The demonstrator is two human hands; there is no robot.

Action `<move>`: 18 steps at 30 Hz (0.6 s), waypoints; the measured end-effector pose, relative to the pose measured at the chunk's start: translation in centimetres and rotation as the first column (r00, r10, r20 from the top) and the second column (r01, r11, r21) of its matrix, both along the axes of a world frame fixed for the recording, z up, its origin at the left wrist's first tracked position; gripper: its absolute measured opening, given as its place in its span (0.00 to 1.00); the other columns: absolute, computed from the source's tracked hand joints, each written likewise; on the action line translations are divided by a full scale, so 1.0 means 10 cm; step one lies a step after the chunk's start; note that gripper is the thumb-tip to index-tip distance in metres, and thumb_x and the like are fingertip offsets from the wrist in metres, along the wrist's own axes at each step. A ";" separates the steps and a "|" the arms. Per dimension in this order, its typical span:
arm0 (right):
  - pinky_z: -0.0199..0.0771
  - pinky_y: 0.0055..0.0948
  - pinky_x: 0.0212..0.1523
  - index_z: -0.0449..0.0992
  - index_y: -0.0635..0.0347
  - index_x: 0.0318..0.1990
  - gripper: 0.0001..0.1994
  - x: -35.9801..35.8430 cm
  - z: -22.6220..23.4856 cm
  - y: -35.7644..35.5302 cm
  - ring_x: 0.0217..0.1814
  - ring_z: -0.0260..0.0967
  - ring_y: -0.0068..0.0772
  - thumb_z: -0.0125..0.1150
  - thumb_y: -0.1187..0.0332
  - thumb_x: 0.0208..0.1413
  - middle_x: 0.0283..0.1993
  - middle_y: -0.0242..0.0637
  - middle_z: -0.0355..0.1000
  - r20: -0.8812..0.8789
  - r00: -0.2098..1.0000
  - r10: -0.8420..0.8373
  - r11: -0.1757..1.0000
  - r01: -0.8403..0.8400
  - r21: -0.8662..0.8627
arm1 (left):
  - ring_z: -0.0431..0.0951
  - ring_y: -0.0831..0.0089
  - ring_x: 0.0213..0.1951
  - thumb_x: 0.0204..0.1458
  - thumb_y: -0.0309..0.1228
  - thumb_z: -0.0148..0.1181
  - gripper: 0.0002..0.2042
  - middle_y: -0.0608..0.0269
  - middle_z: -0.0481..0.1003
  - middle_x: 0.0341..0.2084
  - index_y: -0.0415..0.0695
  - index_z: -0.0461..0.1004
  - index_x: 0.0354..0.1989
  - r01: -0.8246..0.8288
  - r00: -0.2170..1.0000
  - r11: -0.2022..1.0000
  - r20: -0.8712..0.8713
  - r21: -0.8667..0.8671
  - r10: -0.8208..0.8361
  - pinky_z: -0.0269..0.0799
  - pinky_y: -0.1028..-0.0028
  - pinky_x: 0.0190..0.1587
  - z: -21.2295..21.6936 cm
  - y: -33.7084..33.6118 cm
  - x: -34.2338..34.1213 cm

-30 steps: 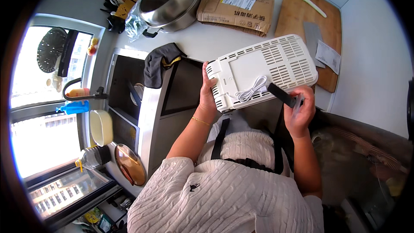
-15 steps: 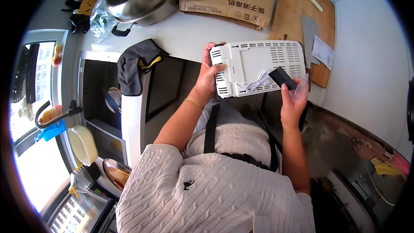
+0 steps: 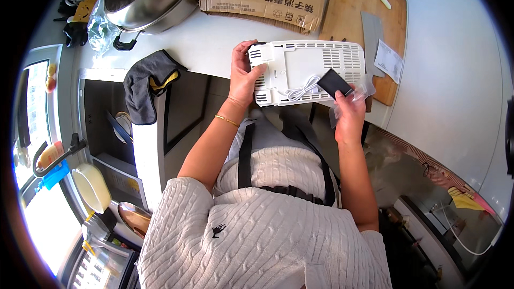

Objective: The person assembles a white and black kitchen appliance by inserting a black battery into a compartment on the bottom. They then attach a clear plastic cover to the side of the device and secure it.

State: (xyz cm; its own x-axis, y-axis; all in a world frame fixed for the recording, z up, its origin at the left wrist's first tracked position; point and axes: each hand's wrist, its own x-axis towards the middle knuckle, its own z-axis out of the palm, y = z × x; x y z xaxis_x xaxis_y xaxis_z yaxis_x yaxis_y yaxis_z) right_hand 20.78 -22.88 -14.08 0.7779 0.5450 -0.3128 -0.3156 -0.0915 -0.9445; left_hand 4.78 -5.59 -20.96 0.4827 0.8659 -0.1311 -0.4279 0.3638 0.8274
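My left hand [image 3: 244, 80] grips the left end of a white vented plastic appliance [image 3: 321, 56], thumb on the face turned up toward me and fingers behind. My right hand [image 3: 349, 120] is closed on a black power adapter [image 3: 333, 82] at the appliance's lower right. A crumpled clear plastic bag [image 3: 365, 86] is caught in that same hand, sticking out on both sides of the fingers. Between the adapter and the appliance's left part lies a bundled white cable [image 3: 303, 91]. The appliance is held up in front of the counter edge, above my lap.
On the counter [image 3: 176, 43] stand a large steel pot [image 3: 182, 2] and a cardboard box [image 3: 257, 5]. A wooden cutting board [image 3: 342, 5] at the right bears a flat grey blade [image 3: 370, 35] and a paper slip [image 3: 388, 60]. A dark grey cloth [image 3: 143, 88] hangs over the cabinet corner at left.
The whole scene, hands included, has shifted left and slightly up in view. More of the clear bag now shows around my right hand. Both hands keep their holds.
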 end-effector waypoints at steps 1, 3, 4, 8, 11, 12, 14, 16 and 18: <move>0.63 0.21 0.42 0.63 0.64 0.54 0.23 0.02 0.00 0.01 0.41 0.63 0.21 0.64 0.74 0.50 0.42 0.30 0.66 0.004 1.000 0.013 1.000 -0.013 -0.008 | 0.65 0.71 0.52 0.41 0.16 0.56 0.28 0.62 0.64 0.50 0.43 0.59 0.55 -0.020 1.000 0.999 -0.013 0.032 0.020 0.60 0.72 0.58 -0.04 -0.01 0.01; 0.62 0.23 0.49 0.63 0.65 0.53 0.22 0.04 0.02 0.03 0.46 0.63 0.22 0.62 0.76 0.52 0.44 0.31 0.65 -0.024 0.999 0.037 0.999 -0.038 -0.012 | 0.64 0.72 0.52 0.42 0.16 0.56 0.28 0.62 0.63 0.50 0.42 0.59 0.55 -0.045 0.998 0.996 -0.036 0.074 0.048 0.59 0.72 0.59 -0.12 -0.03 0.01; 0.61 0.23 0.52 0.63 0.66 0.53 0.21 0.07 0.02 0.04 0.49 0.63 0.23 0.62 0.77 0.52 0.45 0.32 0.65 -0.038 0.998 0.047 0.999 -0.048 -0.016 | 0.64 0.72 0.52 0.42 0.16 0.56 0.28 0.62 0.63 0.50 0.42 0.59 0.55 -0.049 0.997 0.995 -0.048 0.082 0.053 0.59 0.72 0.59 -0.14 -0.03 0.03; 0.62 0.24 0.51 0.63 0.65 0.53 0.21 0.10 -0.06 0.05 0.48 0.63 0.23 0.62 0.77 0.52 0.45 0.32 0.65 -0.015 0.998 0.069 0.997 -0.069 -0.026 | 0.64 0.72 0.52 0.44 0.16 0.56 0.27 0.62 0.63 0.50 0.41 0.58 0.56 -0.073 0.994 0.994 -0.072 0.087 0.079 0.59 0.72 0.59 -0.21 -0.05 0.07; 0.62 0.23 0.49 0.63 0.65 0.53 0.22 0.10 -0.10 0.07 0.46 0.63 0.23 0.63 0.75 0.51 0.44 0.34 0.66 0.026 0.998 0.065 0.997 -0.065 -0.029 | 0.64 0.72 0.52 0.46 0.16 0.57 0.27 0.62 0.63 0.50 0.41 0.58 0.56 -0.063 0.996 0.997 -0.064 0.034 0.065 0.58 0.72 0.59 -0.20 -0.05 0.08; 0.62 0.23 0.49 0.63 0.66 0.53 0.22 0.11 -0.10 0.08 0.47 0.63 0.24 0.63 0.75 0.51 0.45 0.34 0.66 0.024 0.997 0.067 0.997 -0.066 -0.028 | 0.64 0.71 0.52 0.46 0.16 0.57 0.26 0.62 0.63 0.50 0.41 0.58 0.56 -0.061 0.994 0.997 -0.083 0.053 0.066 0.58 0.72 0.59 -0.18 -0.03 0.09; 0.62 0.23 0.50 0.63 0.66 0.53 0.22 0.13 -0.10 0.10 0.47 0.63 0.24 0.63 0.75 0.51 0.45 0.34 0.66 0.010 0.998 0.067 0.998 -0.067 -0.020 | 0.64 0.71 0.52 0.46 0.16 0.57 0.26 0.62 0.63 0.50 0.40 0.58 0.56 -0.057 0.990 0.994 -0.122 0.091 0.068 0.59 0.72 0.59 -0.13 0.02 0.15; 0.62 0.23 0.50 0.63 0.67 0.54 0.22 0.14 -0.09 0.14 0.48 0.63 0.24 0.63 0.75 0.51 0.46 0.35 0.66 -0.011 0.998 0.064 0.998 -0.064 -0.004 | 0.64 0.72 0.53 0.46 0.16 0.57 0.26 0.60 0.63 0.50 0.40 0.58 0.56 -0.065 0.988 0.989 -0.130 0.135 0.083 0.59 0.72 0.59 -0.14 0.10 0.22; 0.62 0.23 0.51 0.63 0.66 0.52 0.20 0.15 -0.08 0.15 0.49 0.62 0.23 0.62 0.77 0.52 0.47 0.33 0.64 -0.033 0.997 0.066 0.998 -0.066 -0.004 | 0.63 0.73 0.53 0.46 0.16 0.57 0.26 0.60 0.63 0.50 0.40 0.58 0.56 -0.088 0.980 0.978 -0.160 0.187 0.119 0.60 0.72 0.59 -0.10 0.18 0.29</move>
